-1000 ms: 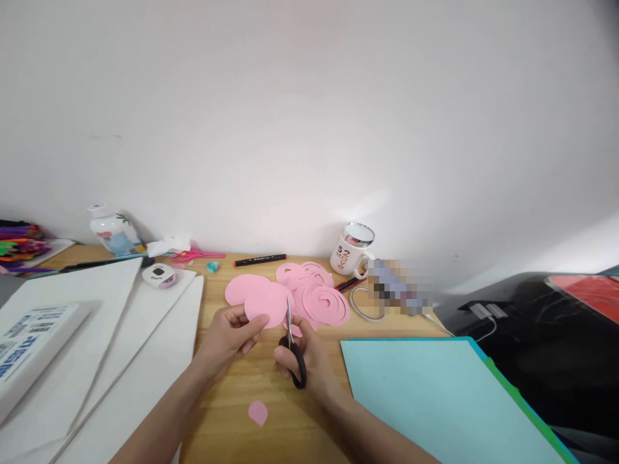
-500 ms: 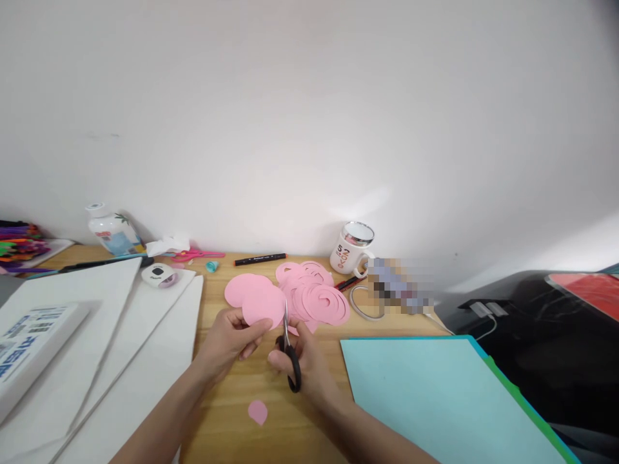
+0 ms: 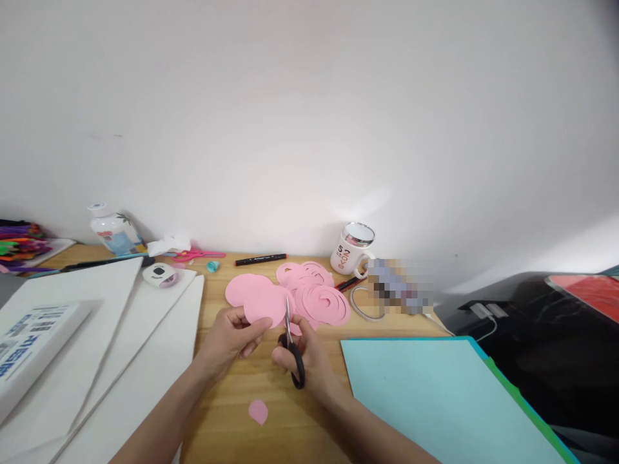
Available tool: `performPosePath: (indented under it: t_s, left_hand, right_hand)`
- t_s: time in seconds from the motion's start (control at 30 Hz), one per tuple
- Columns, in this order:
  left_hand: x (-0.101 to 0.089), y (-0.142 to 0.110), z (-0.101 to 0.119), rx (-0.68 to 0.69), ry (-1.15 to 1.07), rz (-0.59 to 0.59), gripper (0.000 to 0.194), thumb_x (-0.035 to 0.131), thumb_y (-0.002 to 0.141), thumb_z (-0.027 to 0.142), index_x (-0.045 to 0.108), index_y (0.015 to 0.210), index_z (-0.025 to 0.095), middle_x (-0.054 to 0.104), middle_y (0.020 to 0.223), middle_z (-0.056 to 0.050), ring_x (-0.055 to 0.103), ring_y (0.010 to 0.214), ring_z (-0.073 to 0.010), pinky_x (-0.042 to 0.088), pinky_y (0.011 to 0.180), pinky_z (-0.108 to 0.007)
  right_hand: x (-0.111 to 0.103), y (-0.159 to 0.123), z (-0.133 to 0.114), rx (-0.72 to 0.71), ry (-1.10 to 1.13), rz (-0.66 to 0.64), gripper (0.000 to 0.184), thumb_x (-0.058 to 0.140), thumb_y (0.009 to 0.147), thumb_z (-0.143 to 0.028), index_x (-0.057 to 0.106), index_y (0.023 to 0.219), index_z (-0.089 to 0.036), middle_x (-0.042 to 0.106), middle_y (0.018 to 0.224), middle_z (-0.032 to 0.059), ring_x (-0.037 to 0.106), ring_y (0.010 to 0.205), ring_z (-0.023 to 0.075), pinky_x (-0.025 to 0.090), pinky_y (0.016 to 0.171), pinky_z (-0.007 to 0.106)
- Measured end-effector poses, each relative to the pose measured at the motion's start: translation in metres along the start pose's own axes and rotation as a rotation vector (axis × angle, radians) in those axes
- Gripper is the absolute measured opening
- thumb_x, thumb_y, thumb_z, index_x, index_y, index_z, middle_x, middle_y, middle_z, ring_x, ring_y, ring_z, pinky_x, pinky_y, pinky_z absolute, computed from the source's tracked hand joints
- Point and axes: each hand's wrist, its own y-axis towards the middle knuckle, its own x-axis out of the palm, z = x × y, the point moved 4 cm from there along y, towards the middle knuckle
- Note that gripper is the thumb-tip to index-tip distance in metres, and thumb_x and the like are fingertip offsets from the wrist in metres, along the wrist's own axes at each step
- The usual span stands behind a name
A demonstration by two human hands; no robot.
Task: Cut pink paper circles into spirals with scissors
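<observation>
My left hand (image 3: pixel 236 334) pinches a round piece of pink paper (image 3: pixel 264 304) at its lower edge, thumb on top. My right hand (image 3: pixel 307 354) is closed round the black handles of a pair of scissors (image 3: pixel 293 351). The blades point away from me and lie at the paper's right edge; whether they are parted is too fine to tell. Behind and right of the paper lies a pile of pink paper spirals (image 3: pixel 319 299). Another pink round (image 3: pixel 239 289) shows behind the held one, on the left. A small pink scrap (image 3: pixel 258 411) lies nearer to me.
White sheets (image 3: pixel 145 341) and a white box (image 3: pixel 41 341) lie at left. Light blue paper (image 3: pixel 435 393) lies at right. Along the wall stand a bottle (image 3: pixel 113 232) and a mug (image 3: pixel 352 248), with a black marker (image 3: pixel 261 260) and pink scissors (image 3: pixel 206 254) between them.
The scissors and my right hand have shifted slightly right, and the blades look closer together at the paper's edge. My left hand and the paper have hardly moved.
</observation>
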Motion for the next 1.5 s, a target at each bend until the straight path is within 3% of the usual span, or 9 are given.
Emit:
performPosePath:
  t_s: [0.53, 0.73, 0.93, 1.1, 1.5]
  left_hand:
    - [0.0, 0.001, 0.003, -0.025, -0.052, 0.06, 0.032, 0.069, 0.066, 0.038, 0.051, 0.053, 0.014, 0.051, 0.045, 0.005, 0.034, 0.031, -0.0032, 0.02, 0.033, -0.018]
    - [-0.001, 0.0, 0.002, 0.008, 0.028, 0.062, 0.036, 0.07, 0.064, 0.036, 0.046, 0.047, 0.015, 0.04, 0.039, 0.007, 0.027, 0.035, -0.003, 0.016, 0.037, -0.019]
    - [-0.002, 0.001, 0.001, -0.002, 0.055, 0.034, 0.036, 0.07, 0.064, 0.038, 0.045, 0.049, 0.016, 0.036, 0.038, 0.009, 0.024, 0.036, -0.0032, 0.014, 0.038, -0.02]
    - [-0.002, 0.001, 0.003, -0.007, 0.057, 0.046, 0.037, 0.07, 0.062, 0.038, 0.043, 0.048, 0.016, 0.035, 0.037, 0.009, 0.024, 0.035, -0.003, 0.013, 0.038, -0.02]
    - [0.0, 0.0, 0.007, 0.012, 0.045, 0.045, 0.038, 0.07, 0.061, 0.041, 0.044, 0.047, 0.016, 0.036, 0.037, 0.009, 0.025, 0.034, -0.0029, 0.014, 0.038, -0.02]
  right_hand:
    - [0.006, -0.005, 0.004, 0.012, -0.009, -0.014, 0.048, 0.071, 0.061, -0.036, 0.042, 0.096, -0.021, 0.049, 0.047, -0.0106, 0.041, 0.038, 0.0083, 0.032, 0.04, 0.019]
    - [0.004, -0.005, 0.008, -0.006, 0.015, -0.029, 0.053, 0.075, 0.059, -0.036, 0.042, 0.097, -0.021, 0.05, 0.054, -0.0087, 0.041, 0.043, 0.0089, 0.031, 0.042, 0.02]
    - [0.003, -0.002, -0.003, -0.009, 0.066, -0.055, 0.056, 0.079, 0.053, -0.034, 0.041, 0.092, -0.021, 0.049, 0.06, -0.0077, 0.039, 0.053, 0.0092, 0.03, 0.048, 0.02]
    - [0.003, -0.002, -0.007, 0.007, 0.005, -0.054, 0.054, 0.079, 0.052, -0.039, 0.042, 0.088, -0.022, 0.047, 0.056, -0.0084, 0.036, 0.048, 0.0087, 0.026, 0.044, 0.02]
    - [0.004, -0.003, -0.001, 0.004, -0.033, -0.045, 0.047, 0.073, 0.057, -0.042, 0.044, 0.089, -0.022, 0.045, 0.047, -0.0108, 0.037, 0.039, 0.0082, 0.029, 0.04, 0.02]
